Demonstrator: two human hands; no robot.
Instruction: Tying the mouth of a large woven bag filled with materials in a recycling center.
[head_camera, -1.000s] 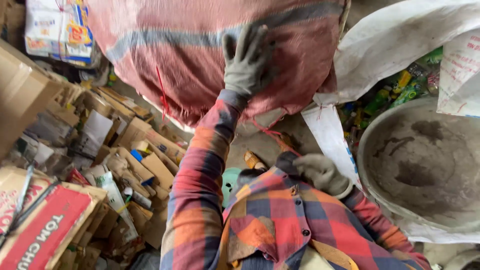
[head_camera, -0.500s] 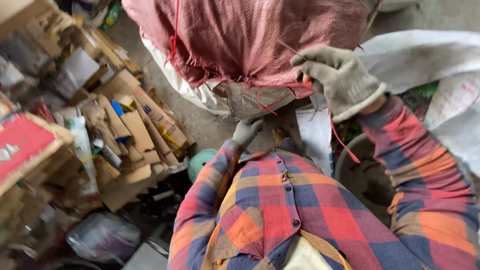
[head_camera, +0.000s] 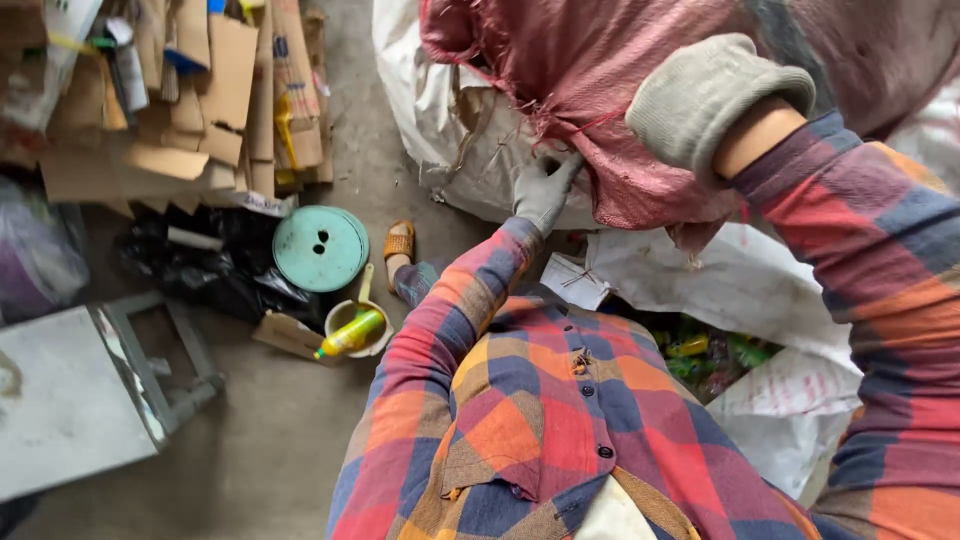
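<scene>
since a sec ago the view swung down and both hands shifted on the red woven sack (head_camera: 640, 90): the right hand (head_camera: 712, 100), gloved, went from the sack's lower edge to its top at 1 o'clock, closed on the cloth; the left hand (head_camera: 545, 190) moved under, at 12, fingers curled into the frayed hem. looks like the sack's gripped firmly now, not just steadied. it rests on a white sack (head_camera: 440, 120). at 9: teal round lid (head_camera: 320, 248), yellow bottle (head_camera: 350, 335) in a cup. cardboard pile (head_camera: 190, 90) at 10, crowding the floor.
</scene>
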